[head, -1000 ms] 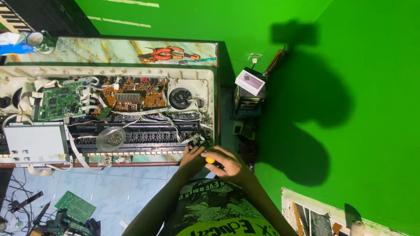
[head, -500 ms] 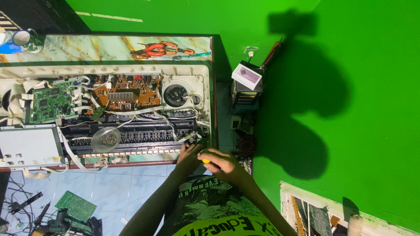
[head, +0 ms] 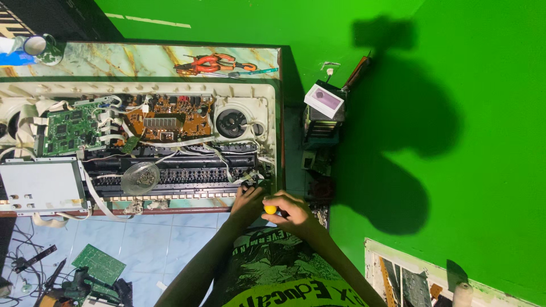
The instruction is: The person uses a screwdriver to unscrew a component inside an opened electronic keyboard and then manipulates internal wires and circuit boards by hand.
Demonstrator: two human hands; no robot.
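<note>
Two circuit boards sit inside the opened keyboard chassis (head: 34, 91) that lies along the marble-patterned counter (head: 114, 59) — a green board (head: 68, 128) to the left and a brown board (head: 170, 120) further right, with a round black speaker (head: 232, 123) beyond them. A grey metal panel (head: 40, 185) lies at the near left, and a clear shallow dish of small screws (head: 140, 177) rests on the black key contact rows (head: 187, 170). Orange-handled pliers (head: 211, 62) lie on the far strip of the counter. At the near right corner of the chassis the left hand (head: 250, 200) rests with its fingers curled down onto the edge, touching the casing. Just to its right the right hand (head: 289, 209) is closed around a yellow-handled tool (head: 270, 210) — only the yellow butt shows between the fingers, held just beside the corner. Further right, a small white box with a purple top (head: 323, 100) stands on a dark stack against the green wall (head: 466, 85).
</note>
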